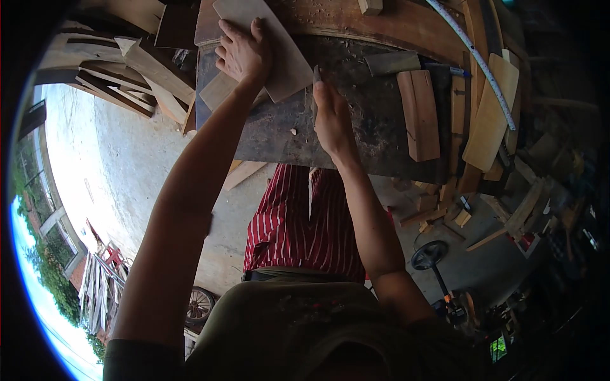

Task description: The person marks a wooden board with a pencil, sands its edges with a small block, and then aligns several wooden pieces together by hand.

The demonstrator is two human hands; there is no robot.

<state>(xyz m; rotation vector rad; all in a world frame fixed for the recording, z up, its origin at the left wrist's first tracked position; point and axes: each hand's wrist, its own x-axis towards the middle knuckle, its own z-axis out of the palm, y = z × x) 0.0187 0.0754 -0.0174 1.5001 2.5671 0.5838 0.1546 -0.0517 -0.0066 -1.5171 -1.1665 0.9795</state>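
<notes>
left hand (243, 52) flat, open on wood board (274, 51) | right hand (332, 117) grips small tool (316, 86), possibly a chisel | workbench (375, 127)

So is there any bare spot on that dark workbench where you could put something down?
Yes: the dark bench top is bare between the right hand and the reddish wood block. Another strip lies below the pale board under the left hand. The right edge is crowded with planks and a tape measure.
</notes>
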